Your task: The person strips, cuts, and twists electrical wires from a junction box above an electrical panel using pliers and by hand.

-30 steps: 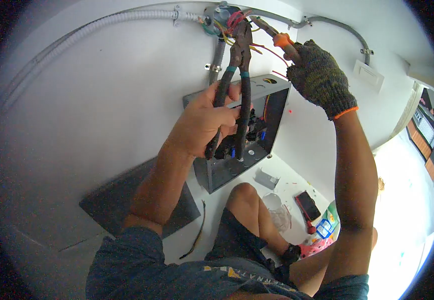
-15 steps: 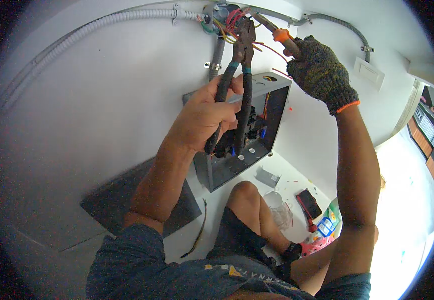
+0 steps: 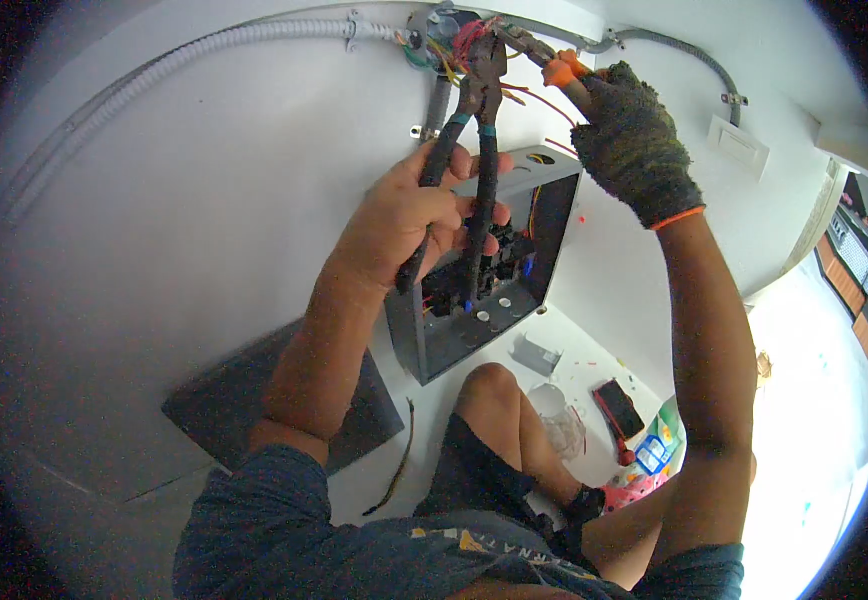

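Note:
My bare left hand [image 3: 404, 220] is wrapped round the dark handles of a pair of pliers [image 3: 484, 90], with its head pointing up at the wires. My right hand [image 3: 639, 150], in a dark knitted glove with an orange cuff, grips orange-handled pliers [image 3: 561, 68]. Their jaws point left to the bundle of red wires [image 3: 472, 40] coming from a grey round junction box [image 3: 436, 28]. The two tools' heads are close together at these wires; whether they touch is unclear. Yellow and green wires hang beside the red ones.
Below my hands, an open grey metal panel box [image 3: 409, 340] holds dark breakers. Grey flexible conduit [image 3: 224, 45] runs along the wall. A dark panel [image 3: 284, 400] leans at left. On the floor lie a phone-like black object [image 3: 619, 408], a red-handled tool [image 3: 622, 450] and a plastic bag [image 3: 562, 430].
My left fingers have spread further over the pliers' handles, and those pliers have shifted slightly left. My right hand has moved a little left and its pliers' jaws are nearer the red wires.

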Demonstrator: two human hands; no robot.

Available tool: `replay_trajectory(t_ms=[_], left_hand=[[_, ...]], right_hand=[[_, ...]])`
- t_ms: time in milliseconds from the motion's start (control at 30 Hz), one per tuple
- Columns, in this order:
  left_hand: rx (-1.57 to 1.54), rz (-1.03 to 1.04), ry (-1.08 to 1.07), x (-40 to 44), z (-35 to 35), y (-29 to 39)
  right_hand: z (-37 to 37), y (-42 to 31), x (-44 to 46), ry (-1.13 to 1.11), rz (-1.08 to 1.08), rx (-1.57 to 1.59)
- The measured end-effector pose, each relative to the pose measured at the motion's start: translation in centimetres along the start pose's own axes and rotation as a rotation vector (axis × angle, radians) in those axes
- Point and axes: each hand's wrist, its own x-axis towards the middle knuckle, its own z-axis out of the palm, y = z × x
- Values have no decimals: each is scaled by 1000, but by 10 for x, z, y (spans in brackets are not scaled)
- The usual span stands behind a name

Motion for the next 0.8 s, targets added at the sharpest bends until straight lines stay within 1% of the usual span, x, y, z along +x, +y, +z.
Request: replay_trajectory(t_ms=[33, 67, 133, 167, 200, 233, 267, 333, 367, 400, 467, 533, 567, 600, 667, 700, 733, 767, 800], left_hand=[[-33, -12, -35, 1, -4, 1], [-65, -24, -70, 1, -8, 3], [-42, -35, -69, 0, -14, 7], [-19, -50, -70, 0, -17, 9], [-13, -50, -73, 1, -24, 12], [-16, -60, -136, 2, -29, 13], [-24, -71, -201, 3, -36, 15], [29, -90, -206, 6, -45, 21], [49, -114, -209, 7, -49, 24], [67, -137, -211, 8, -51, 25], [28, -133, -197, 7, -50, 24], [-6, -119, -190, 7, -42, 23], [59, -119, -145, 4, -34, 23], [121, -131, -96, 2, -29, 18], [159, -139, -64, -8, -37, 2], [131, -152, -91, -6, -45, 9], [112, -162, -128, 2, -50, 19], [166, -167, -108, 4, -52, 23], [165, -183, -99, 2, -54, 25]], right_hand=[[2, -3, 0, 1, 37, -88], [11, 0, 1, 5, 36, -88], [38, 14, 7, 89, -19, -189], [51, 27, 14, 97, -14, -188], [64, 43, 24, 183, -102, -165], [72, 60, 33, 268, -187, -137], [72, 70, 42, 270, -181, -133], [66, 88, 56, 317, -366, -61], [51, 82, 63, 297, -422, -111], [35, 76, 61, 299, -424, -82], [32, 72, 64, 119, -322, -298], [51, 41, 30, 181, -179, -252], [63, 2, 3, 96, -11, -40], [22, -37, -20, -13, -14, 223], [16, -23, -9, -261, 0, 51], [6, -11, -5, -360, 21, -76], [19, 21, 6, -327, 29, -89], [50, 60, 19, 28, -174, -192], [73, 80, 26, 366, -375, -276]])
